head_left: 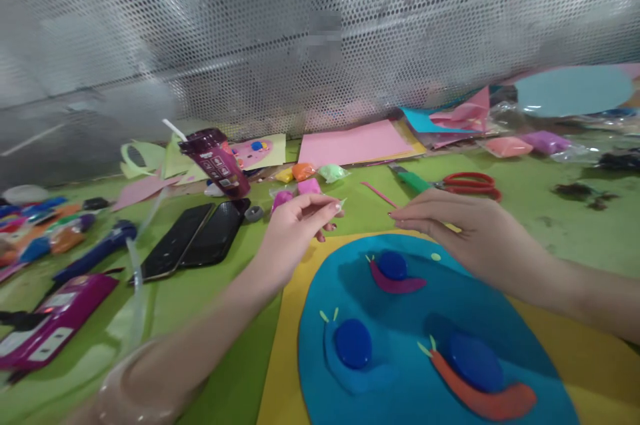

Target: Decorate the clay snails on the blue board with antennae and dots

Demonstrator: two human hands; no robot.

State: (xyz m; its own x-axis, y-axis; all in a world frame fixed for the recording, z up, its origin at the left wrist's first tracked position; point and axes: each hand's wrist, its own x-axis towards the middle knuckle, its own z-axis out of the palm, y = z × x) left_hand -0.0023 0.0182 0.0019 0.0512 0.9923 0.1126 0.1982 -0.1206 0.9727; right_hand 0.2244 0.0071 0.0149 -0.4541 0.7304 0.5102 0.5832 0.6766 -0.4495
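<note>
My left hand [297,231] is closed in a pinch above the card's upper left edge, with a small pale piece [342,203], perhaps clay, at its fingertips. Across from it my right hand [460,238] is also pinched; what it holds, if anything, is too small to make out. A thin pink stick [379,194] ends by its fingertips; whether they touch it I cannot tell. Below lies a blue oval [405,318] on yellow card [280,358]. It bears three clay snails with dark blue round shells: a magenta one [400,286], a blue one [360,381] and an orange one [490,401].
Red-handled scissors [470,183] and a green-handled cutter [415,179] lie behind my right hand. To the left are a purple cup [215,161] with a straw, a black phone [215,235] and a magenta device [63,318]. Clay packets [303,171] and pink paper [355,143] sit near the perforated metal panel [250,31].
</note>
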